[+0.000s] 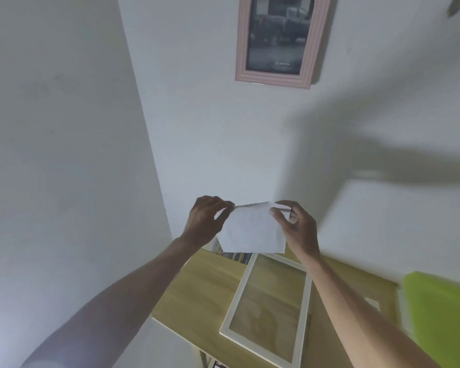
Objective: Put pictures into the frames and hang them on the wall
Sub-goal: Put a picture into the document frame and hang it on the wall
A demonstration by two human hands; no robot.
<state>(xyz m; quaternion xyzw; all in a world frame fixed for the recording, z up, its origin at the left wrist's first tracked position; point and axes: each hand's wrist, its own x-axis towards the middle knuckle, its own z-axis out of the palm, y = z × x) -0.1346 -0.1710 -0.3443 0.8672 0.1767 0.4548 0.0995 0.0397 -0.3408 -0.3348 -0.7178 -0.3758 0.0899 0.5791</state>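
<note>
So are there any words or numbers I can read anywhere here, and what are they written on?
"TOYOTA": small pale letters near the bottom of the dark picture in the pink frame hanging on the wall.
The white paper pinched by the left hand and the right hand: no writing shows on the side facing the camera.
The white frame on the wooden table: no text visible.

Head cam, faces fwd, wall [223,144] near
</note>
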